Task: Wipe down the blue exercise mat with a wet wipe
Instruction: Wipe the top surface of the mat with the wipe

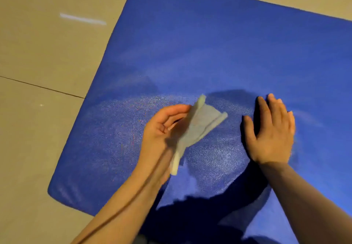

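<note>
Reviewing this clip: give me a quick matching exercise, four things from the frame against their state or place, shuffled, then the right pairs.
Things:
1. left hand
2. right hand
3. wipe
4. mat

States or places:
A. spread out on the tiled floor
B. palm down, fingers straight, over the mat
C. palm up, fingers curled
D. crumpled, raised off the mat, at the left hand's fingers

Pairs: 1-C, 2-B, 3-D, 4-A
</note>
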